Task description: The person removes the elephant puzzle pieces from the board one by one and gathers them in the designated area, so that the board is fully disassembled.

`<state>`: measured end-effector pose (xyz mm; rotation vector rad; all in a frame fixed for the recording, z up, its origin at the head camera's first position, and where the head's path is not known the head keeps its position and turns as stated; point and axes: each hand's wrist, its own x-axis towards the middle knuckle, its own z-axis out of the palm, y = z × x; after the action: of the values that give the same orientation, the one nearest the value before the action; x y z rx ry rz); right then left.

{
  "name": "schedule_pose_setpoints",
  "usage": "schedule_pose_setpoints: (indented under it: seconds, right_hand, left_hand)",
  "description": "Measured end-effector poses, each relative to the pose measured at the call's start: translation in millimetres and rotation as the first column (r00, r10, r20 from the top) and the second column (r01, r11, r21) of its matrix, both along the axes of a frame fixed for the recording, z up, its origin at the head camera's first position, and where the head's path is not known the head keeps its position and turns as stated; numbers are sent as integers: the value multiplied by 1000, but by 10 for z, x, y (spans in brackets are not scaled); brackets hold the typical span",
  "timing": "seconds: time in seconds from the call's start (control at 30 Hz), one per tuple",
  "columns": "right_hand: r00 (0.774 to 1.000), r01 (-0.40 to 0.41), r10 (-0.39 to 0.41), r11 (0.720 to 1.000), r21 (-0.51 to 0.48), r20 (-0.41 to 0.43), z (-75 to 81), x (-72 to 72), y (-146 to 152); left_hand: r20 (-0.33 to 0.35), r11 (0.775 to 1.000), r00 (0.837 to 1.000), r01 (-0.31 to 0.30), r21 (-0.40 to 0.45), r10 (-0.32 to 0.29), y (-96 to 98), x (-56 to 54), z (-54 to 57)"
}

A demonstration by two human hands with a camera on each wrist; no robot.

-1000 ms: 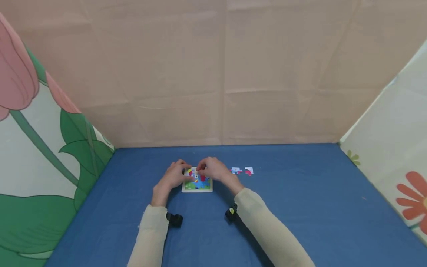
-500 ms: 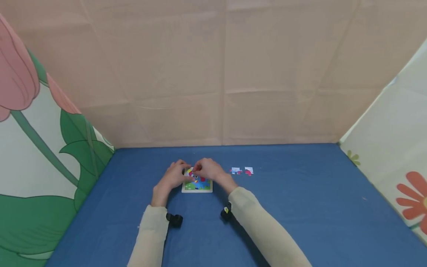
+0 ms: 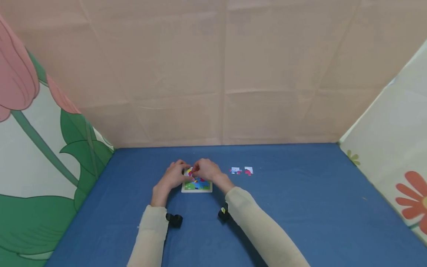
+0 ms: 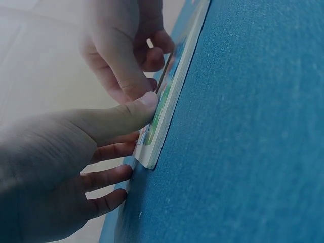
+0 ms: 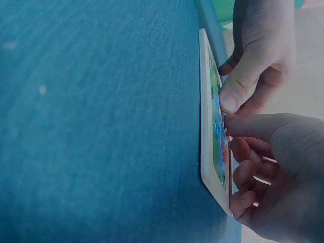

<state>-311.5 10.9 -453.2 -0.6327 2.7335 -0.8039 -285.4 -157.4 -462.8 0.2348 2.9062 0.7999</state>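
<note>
A small jigsaw board (image 3: 197,191) with a pale frame and a colourful blue, green and red picture lies on the blue cloth. My left hand (image 3: 173,175) grips its left side, thumb (image 4: 136,114) on the picture and the other fingers along the outer edge. Over the upper part of the board, my right hand (image 3: 208,170) pinches a puzzle piece (image 5: 224,117) between thumb and forefinger. Only a sliver of that piece shows; the fingers hide the rest. Both thumbs come close together in the right wrist view.
Two loose puzzle pieces lie to the right of the board, one blue and pink (image 3: 235,170), one white and red (image 3: 248,170). A beige sheet (image 3: 220,92) hangs behind the blue table (image 3: 283,193). Flower-printed panels stand at both sides.
My right hand has shifted slightly left over the board, its forearm moving with it. The left hand, the board and the two loose pieces stay where they were.
</note>
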Motion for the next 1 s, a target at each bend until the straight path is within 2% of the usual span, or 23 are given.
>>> schedule_pose_setpoints:
  seconds: [0.4,0.67,1.0]
  right_hand:
    - [1000,10,-9,1000,-7,29,9,6,-61]
    - [1000,-10,10,1000,2,-6,-5,5,-63]
    - [999,5,-3,999,43,-42,-6,10,-61]
  left_hand:
    - [-1,1000,1000,-3,-2,3,-19,-4,-10]
    - [1,1000,1000,-9,-14,9,-20,-14,-18]
    - [-10,1000,1000,5,-14,-5,-6,-16,-10]
